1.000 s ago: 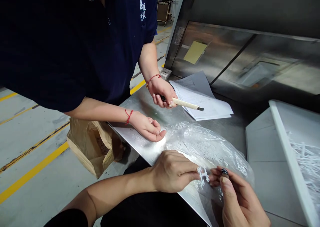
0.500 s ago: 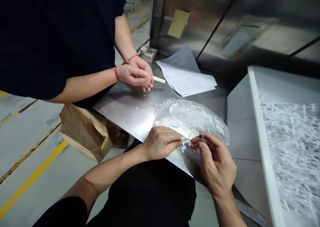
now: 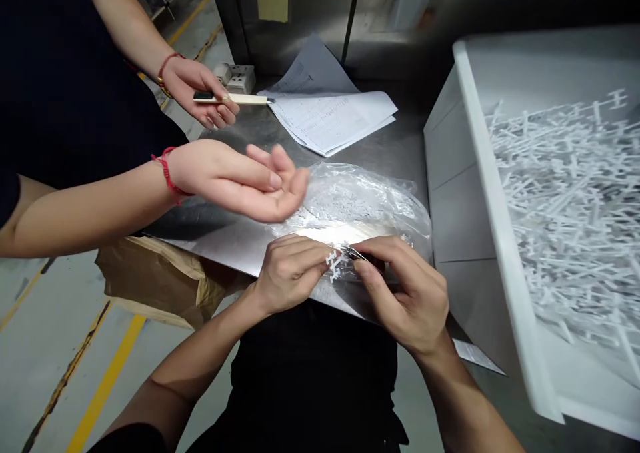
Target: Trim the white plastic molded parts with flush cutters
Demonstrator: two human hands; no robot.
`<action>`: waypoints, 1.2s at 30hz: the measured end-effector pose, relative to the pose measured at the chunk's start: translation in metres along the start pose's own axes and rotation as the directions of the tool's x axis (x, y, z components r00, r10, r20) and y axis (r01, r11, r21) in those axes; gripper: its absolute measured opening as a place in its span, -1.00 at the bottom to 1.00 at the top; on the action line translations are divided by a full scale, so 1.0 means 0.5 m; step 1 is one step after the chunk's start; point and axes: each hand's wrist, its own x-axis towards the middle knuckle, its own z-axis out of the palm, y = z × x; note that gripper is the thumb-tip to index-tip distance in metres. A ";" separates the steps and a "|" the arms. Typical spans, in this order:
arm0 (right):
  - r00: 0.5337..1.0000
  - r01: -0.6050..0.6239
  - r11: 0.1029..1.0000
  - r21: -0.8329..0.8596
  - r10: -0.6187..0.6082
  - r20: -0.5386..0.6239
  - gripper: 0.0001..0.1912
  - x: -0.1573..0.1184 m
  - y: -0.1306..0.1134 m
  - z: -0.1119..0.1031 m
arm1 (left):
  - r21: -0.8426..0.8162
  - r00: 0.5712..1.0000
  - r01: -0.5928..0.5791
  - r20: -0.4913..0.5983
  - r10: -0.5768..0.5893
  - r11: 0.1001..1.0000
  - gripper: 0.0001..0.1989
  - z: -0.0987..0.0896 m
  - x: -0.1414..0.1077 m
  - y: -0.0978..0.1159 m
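Between the fingertips of my left hand (image 3: 295, 273) is a small white branched plastic sprue (image 3: 334, 265), its short crossbars poking out past the fingers. My right hand (image 3: 413, 290) pinches a small dark metal tool (image 3: 354, 253), whose tip meets the sprue's upper end; its exact kind is hard to make out. Both hands are close together at the table's front edge. Just behind them lies a clear plastic bag (image 3: 360, 196) with many tiny pieces in or under its film.
On the right stands a white bin (image 3: 505, 240) heaped with white sprues (image 3: 575, 206). A co-worker's hand (image 3: 240, 180) reaches over the metal table (image 3: 220, 236); the other holds a slim cream tool (image 3: 245, 98). Papers (image 3: 335, 120) lie behind; a brown paper bag (image 3: 155, 280) is at left.
The view has shifted. My right hand has brought the dark tool against the sprue. The co-worker's hands have parted, one stretching towards the plastic bag, the other showing the cream tool.
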 end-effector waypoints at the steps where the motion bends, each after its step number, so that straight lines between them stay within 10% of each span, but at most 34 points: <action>1: 1.000 0.004 1.000 0.007 -0.004 0.002 -0.84 -0.003 0.000 -0.002 | -0.010 1.000 0.006 -0.001 -0.006 1.000 -0.86 0.000 0.000 -0.001; 36: 0.998 0.063 0.998 -0.012 -0.063 -0.029 -0.78 -0.017 0.009 -0.001 | -0.062 0.985 -0.031 0.169 0.041 0.998 -0.80 -0.006 0.011 0.006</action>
